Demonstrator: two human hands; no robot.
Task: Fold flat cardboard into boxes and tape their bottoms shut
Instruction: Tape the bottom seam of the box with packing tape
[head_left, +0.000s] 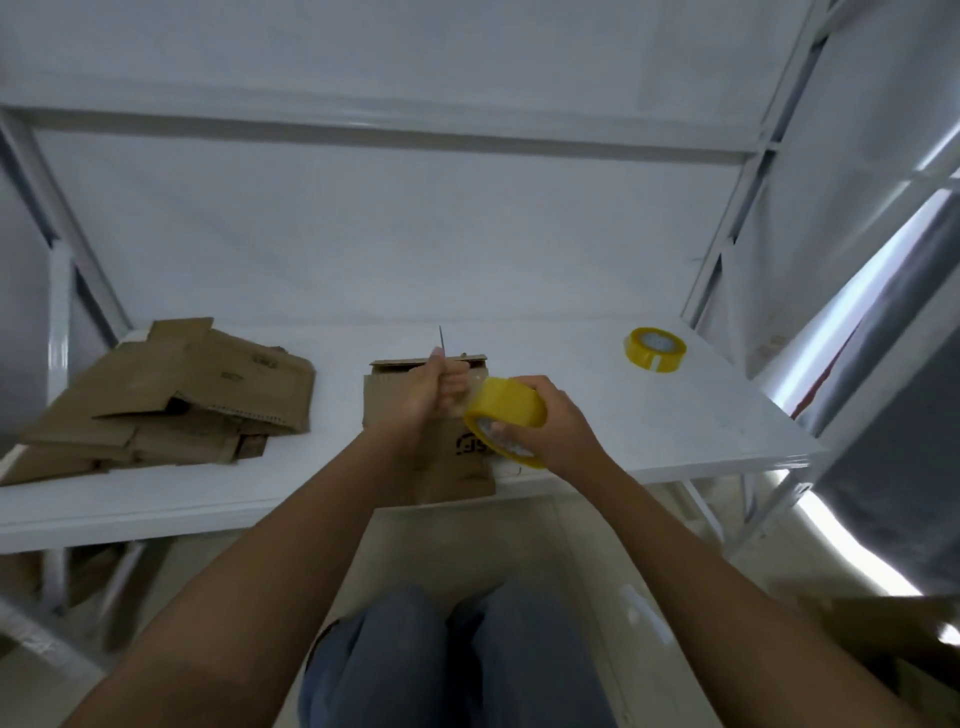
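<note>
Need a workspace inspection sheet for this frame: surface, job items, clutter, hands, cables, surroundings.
Surface: white table, inside a white metal frame.
Job's things: cardboard box at the front edge, centre; stack of flat cardboard on the left; spare yellow tape roll lying far right.
Clutter: nothing seen.
Hands: left hand grips a thin blade tool over the box; right hand holds a yellow tape roll.
Cables: nothing seen.
Surroundings: white backdrop; the person's knees below the table; brown cardboard at the lower right, blurred.

hands (426, 389) on box (467, 467), tape roll (506, 410) gripped
</note>
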